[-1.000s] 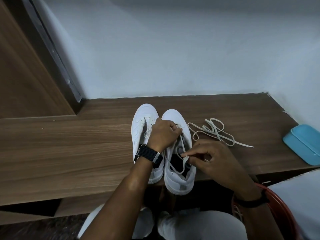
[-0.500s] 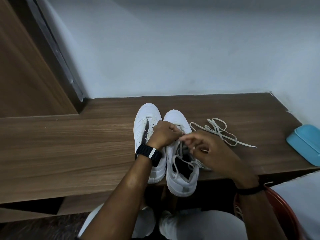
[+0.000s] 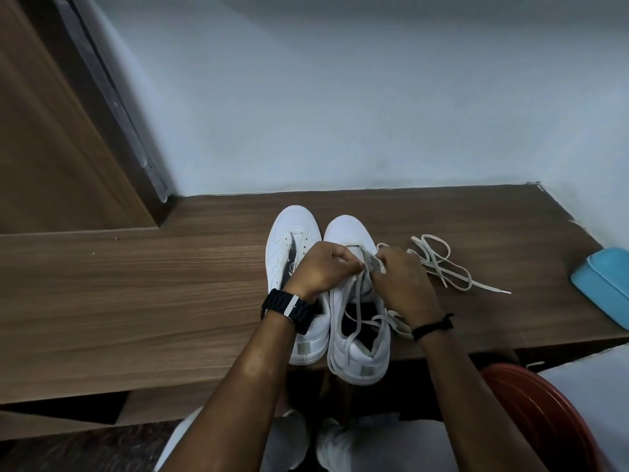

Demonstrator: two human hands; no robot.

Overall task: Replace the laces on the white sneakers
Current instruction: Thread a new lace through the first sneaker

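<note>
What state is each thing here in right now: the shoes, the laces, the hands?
Left sneaker: unlaced, eyelets bare.
Right sneaker: partly laced, ends loose.
Lace in right sneaker: pinched by both hands.
Spare lace: lying tangled on the shelf.
Left hand: pinching lace.
Right hand: pinching lace.

— What's on the wooden shelf (image 3: 136, 301)?
— Two white sneakers (image 3: 354, 335) at centre, a loose lace (image 3: 442, 264) right of them, a blue box (image 3: 606, 284) at the right edge.

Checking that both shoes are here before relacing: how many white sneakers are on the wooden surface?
2. The left sneaker stands unlaced under the left hand; the right sneaker, beside it and touching, is being laced by both hands.
</note>
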